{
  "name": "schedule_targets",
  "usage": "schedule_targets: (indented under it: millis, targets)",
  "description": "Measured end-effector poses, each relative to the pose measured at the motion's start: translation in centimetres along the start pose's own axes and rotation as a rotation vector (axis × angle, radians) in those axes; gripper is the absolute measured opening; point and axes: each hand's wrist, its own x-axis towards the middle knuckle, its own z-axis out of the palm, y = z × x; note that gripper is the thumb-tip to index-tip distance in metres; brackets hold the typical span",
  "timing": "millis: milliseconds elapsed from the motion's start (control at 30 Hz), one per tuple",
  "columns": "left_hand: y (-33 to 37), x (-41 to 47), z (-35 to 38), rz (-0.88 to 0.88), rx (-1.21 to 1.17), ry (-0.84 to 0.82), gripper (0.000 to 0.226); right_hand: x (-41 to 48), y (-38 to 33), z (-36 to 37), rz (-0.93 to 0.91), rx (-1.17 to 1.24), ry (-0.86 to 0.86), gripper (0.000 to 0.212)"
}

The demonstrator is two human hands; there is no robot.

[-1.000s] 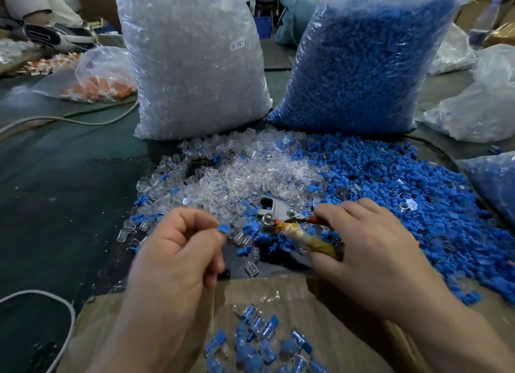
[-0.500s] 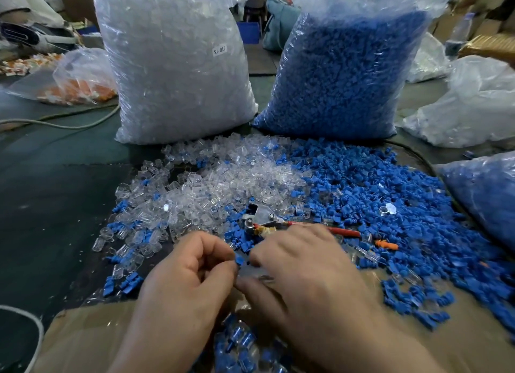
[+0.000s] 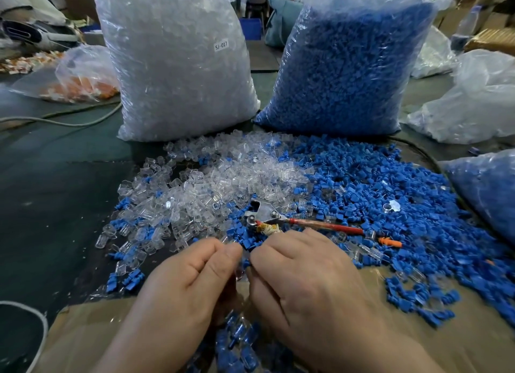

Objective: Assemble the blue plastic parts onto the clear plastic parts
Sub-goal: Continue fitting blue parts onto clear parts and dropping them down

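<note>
Pinching one small blue part [image 3: 245, 262] between them, left hand [image 3: 189, 278] and right hand [image 3: 303, 283] now meet, right hand off the red-handled tool [image 3: 267, 215] just behind, so joining starts.

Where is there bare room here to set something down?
Free: the dark mat left of the clear parts, up to the grey cable; the cardboard strip right of the right hand. Crowded: the centre, under clear and blue parts and the tool.
</note>
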Motion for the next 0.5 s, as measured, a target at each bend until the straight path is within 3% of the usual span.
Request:
schedule_targets:
  millis: [67, 133, 233, 300, 367, 500]
  targets:
    - [-0.2, 0.2, -0.4, -0.044, -0.075, -0.085, 0.054, -0.1, -0.3, 0.0, 0.033, 0.084, -0.039, 0.028]
    - [-0.2, 0.2, -0.6, -0.003, -0.141, -0.123, 0.051, -0.1, -0.7, -0.1, 0.212, 0.306, -0.128, 0.030]
    - [-0.3, -0.1, -0.6, 0.225, -0.032, -0.102, 0.034, 0.5, -1.3, -0.6, 0.723, 1.004, -0.306, 0.025]
    - [0.0, -0.4, -0.6, 0.333, 0.066, -0.083, 0.025, 0.8, -1.2, -1.2, 0.892, 1.298, -0.433, 0.023]
    - [0.2, -0.5, -0.8, 0.334, 0.099, -0.074, 0.021, 0.7, -0.7, -1.7, 0.879, 1.227, -0.483, 0.026]
    - [-0.6, 0.1, -2.3, 0.165, 0.307, 0.006, 0.005, 0.2, 0.4, -1.3, 0.587, 0.458, -0.419, 0.036]
